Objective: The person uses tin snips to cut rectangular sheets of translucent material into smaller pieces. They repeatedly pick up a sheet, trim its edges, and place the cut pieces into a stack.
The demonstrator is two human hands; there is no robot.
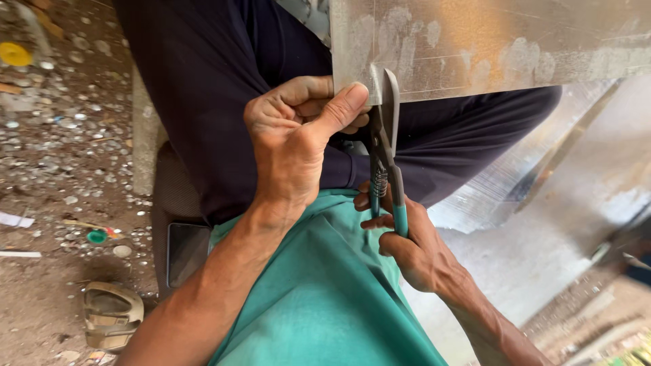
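1. I see the left hand [291,146] pinching the near-left corner of the metal sheet [488,41], thumb pressed flat on its edge and fingers curled tight behind it
2. The right hand [407,240] is clenched round the teal-gripped handles of the snips [385,149], whose blades bite into the sheet's lower edge just right of my thumb
3. The sheet sits at the far side, over the lap, reaching off to the right
4. Risk as I judge it: the thumb lies touching the blades, so a slip could nick it; the cut edge could also slice the fingers, and a loose pinch may let the sheet twist and the cut wander
5. No packages, labels or signs that I can make out; only a sandal [112,315], a green cap [97,236] and a yellow disc [15,53] on the littered floor at left
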